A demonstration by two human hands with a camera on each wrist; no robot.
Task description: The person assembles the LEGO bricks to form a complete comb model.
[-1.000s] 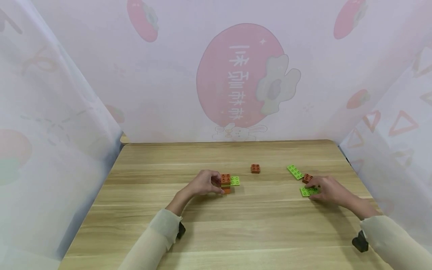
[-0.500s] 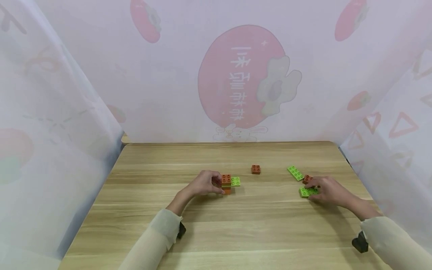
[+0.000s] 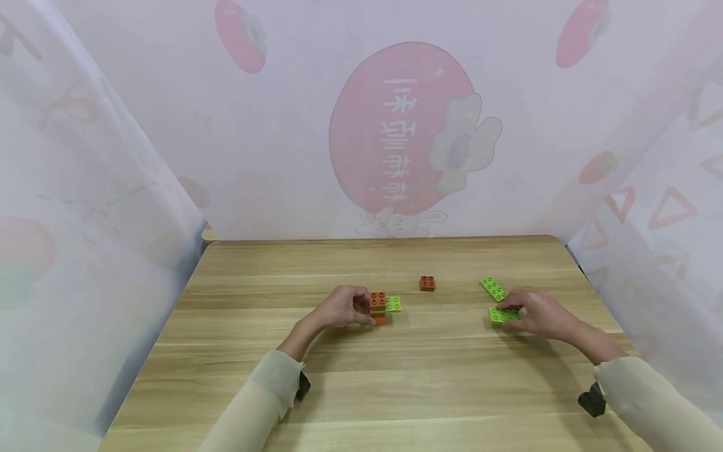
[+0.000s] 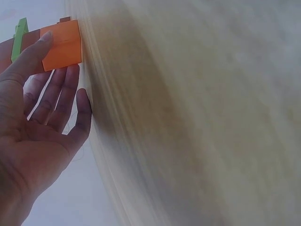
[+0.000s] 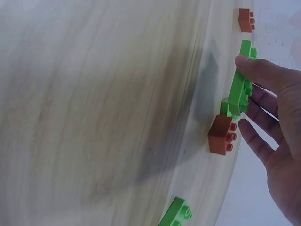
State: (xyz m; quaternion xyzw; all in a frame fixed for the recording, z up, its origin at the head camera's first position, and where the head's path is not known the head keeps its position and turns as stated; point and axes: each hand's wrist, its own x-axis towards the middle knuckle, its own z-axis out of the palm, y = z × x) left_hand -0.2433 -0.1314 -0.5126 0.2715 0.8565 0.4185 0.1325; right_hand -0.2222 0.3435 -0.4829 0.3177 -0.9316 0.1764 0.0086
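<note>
My left hand (image 3: 341,306) grips a small stack of toy building bricks (image 3: 378,299) by its left side, thumb near and fingers behind. In the left wrist view an orange brick (image 4: 66,47) forms its base, with brown bricks and a thin green brick (image 4: 19,40) above. The green one juts out to the right in the head view. My right hand (image 3: 541,314) pinches a long green brick (image 5: 239,87) between thumb and fingers; it appears raised off the table. Beyond it in the right wrist view, a brown brick (image 5: 221,135) touches or overlaps another green brick (image 5: 225,108).
On the wooden table (image 3: 407,389), a brown brick (image 3: 427,284) lies between the hands, farther back. A long green brick (image 3: 493,289) lies just behind the right hand. Another green brick (image 5: 174,214) shows low in the right wrist view. Printed white cloth (image 3: 271,157) encloses the table.
My right hand has moved a little left and up, carrying the green brick, and now covers the brown brick in the head view. The left hand and stack have stayed put.
</note>
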